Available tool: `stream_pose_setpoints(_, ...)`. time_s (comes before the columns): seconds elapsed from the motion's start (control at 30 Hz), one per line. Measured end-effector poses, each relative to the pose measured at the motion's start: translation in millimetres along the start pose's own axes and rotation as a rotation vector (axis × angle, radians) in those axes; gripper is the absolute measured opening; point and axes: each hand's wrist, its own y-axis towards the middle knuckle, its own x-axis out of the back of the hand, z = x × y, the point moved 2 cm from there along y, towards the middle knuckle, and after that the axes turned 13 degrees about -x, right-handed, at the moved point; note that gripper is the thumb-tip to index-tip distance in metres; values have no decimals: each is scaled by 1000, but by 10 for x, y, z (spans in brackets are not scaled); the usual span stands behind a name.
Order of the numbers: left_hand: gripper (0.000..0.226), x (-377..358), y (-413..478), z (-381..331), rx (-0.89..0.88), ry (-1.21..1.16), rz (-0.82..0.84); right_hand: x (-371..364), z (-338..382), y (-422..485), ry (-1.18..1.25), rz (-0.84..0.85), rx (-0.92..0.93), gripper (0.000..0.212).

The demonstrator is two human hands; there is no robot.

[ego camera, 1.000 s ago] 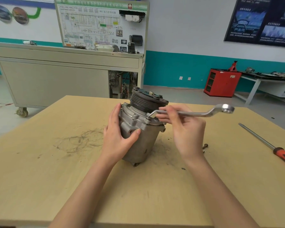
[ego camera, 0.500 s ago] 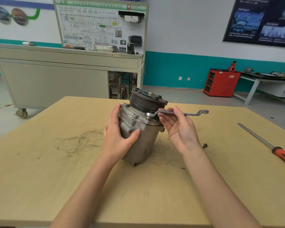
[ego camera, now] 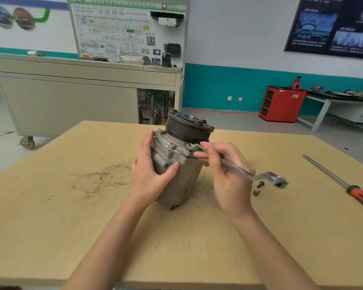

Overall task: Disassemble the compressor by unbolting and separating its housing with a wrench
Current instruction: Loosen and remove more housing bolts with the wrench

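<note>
As both forearms reach out over the bench point(ego camera: 92, 227), the left hand point(ego camera: 153, 176) has its grip wrapped round the compressor point(ego camera: 182, 181), thumb on the front, fingers behind, steadying it on end at mid-bench, slightly tilted. The right hand point(ego camera: 228, 176) has its grip closed round the wrench point(ego camera: 240, 170), ring end set on the compressor's flange. And there's the change: the handle, pointing away to the right 1 second ago, has swung round toward the person, free end blurred. That reads as a turn gained on this bolt. 2 loose bolts point(ego camera: 260, 184) lie just beside, so unbolting looks partly done. Farther right lies a screwdriver point(ego camera: 344, 185); the pulley point(ego camera: 189, 128) tops the compressor.
</note>
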Motion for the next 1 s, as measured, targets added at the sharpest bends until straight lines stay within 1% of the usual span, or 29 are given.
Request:
stream_pose_setpoints(0.07, 92, -1, 3, 3, 5, 9, 3, 0, -128, 47, 399, 6, -349, 19)
stream_pose_setpoints(0.13, 94, 0, 3, 2, 7, 16, 3, -9, -246, 160, 716, 29, -711, 26)
stream_pose_setpoints(0.17, 94, 1, 1, 4, 9, 16, 1, -9, -279, 217, 809, 51, -843, 27)
stream_pose_setpoints(0.2, 94, -1, 0, 5, 11, 15, -1, 2, -296, 261, 860, 69, -920, 28)
stream_pose_setpoints(0.23, 94, -2, -3, 6, 12, 15, -1, 17, -297, 299, 877, 83, -942, 28)
stream_pose_setpoints(0.27, 94, -3, -4, 5, 12, 17, -1, 38, -290, 333, 868, 78, -915, 28)
stream_pose_setpoints(0.33, 93, -5, -5, 0, 9, 22, -2, 98, -234, 368, 753, 15, -778, 29)
stream_pose_setpoints(0.43, 88, -5, -6, -2, 3, 7, -9, 160, -72, 350, 429, -53, -496, 29)
stream_pose_setpoints(0.53, 87, -11, -2, 7, 2, -1, -15, 82, 91, 252, 136, -40, -229, 19)
stream_pose_setpoints(0.6, 87, -9, -2, 6, -4, 1, -16, 15, 135, 158, -41, -39, -32, 17)
stream_pose_setpoints(0.7, 88, -5, -5, 3, -12, -2, -8, -44, 123, 59, -190, -46, 122, 26)
stream_pose_setpoints(0.77, 88, -3, -5, 9, -8, 1, -2, -58, 115, 17, -237, -58, 192, 24)
stream_pose_setpoints(0.83, 89, -2, -4, 15, -7, 4, -3, -53, 79, -15, -194, -63, 189, 20)
stream_pose_setpoints(0.87, 90, -1, -4, 16, -7, 4, -2, -43, 47, -10, -104, -48, 118, 19)
stream_pose_setpoints(0.93, 89, 0, -4, 8, -7, 2, 2, -13, -57, 54, 216, 6, -162, 18)
stream_pose_setpoints(1.0, 89, 2, -3, 4, -4, -1, 4, 18, -191, 181, 537, 58, -476, 24)
